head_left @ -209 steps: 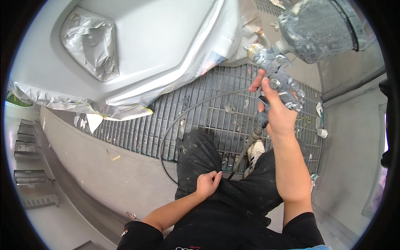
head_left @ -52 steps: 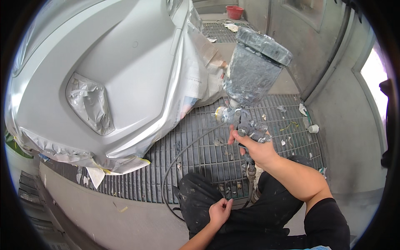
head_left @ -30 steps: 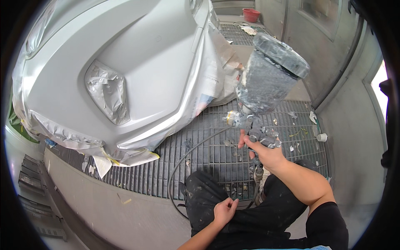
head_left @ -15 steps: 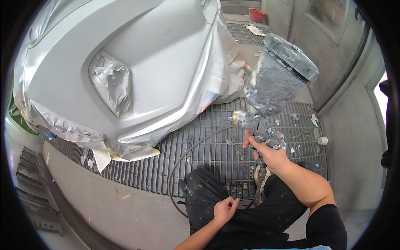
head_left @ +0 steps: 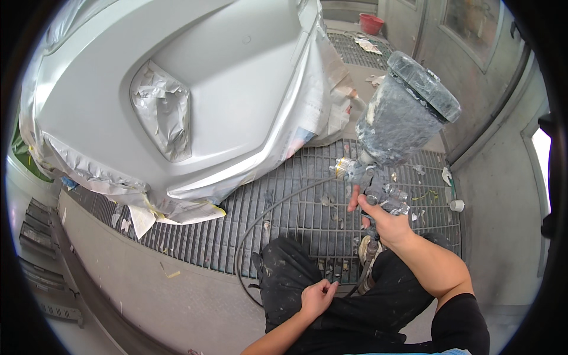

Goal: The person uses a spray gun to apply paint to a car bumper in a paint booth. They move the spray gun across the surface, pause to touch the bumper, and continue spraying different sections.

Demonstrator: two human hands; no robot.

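- Spray gun (head_left: 360, 173) at 3 o'clock, its grey cup (head_left: 408, 115) leaning toward 1, its nozzle (head_left: 341, 168) toward 9;
- right hand (head_left: 389, 220) wrapped around its handle;
- left hand (head_left: 319, 299) near 6 o'clock, curled over dark trousers (head_left: 290, 263); whether it pinches anything, I cannot tell;
- silver panel (head_left: 228, 103) at 10 o'clock;
- red bucket (head_left: 371, 24) at 1.

From where I am standing, metal grating (head_left: 299, 204) is covering the mid-floor, with pale scraps lying about on it. A plain grey floor strip (head_left: 133, 257) is running along its left edge. Dark slotted panels (head_left: 41, 238) are lining the far left. At right, a scuffed grey wall (head_left: 494, 183) is rising, a dull window (head_left: 470, 26) sitting farther back and a bright white pane (head_left: 541, 160) glowing nearer. A red bucket (head_left: 371, 24) is standing at the far end.
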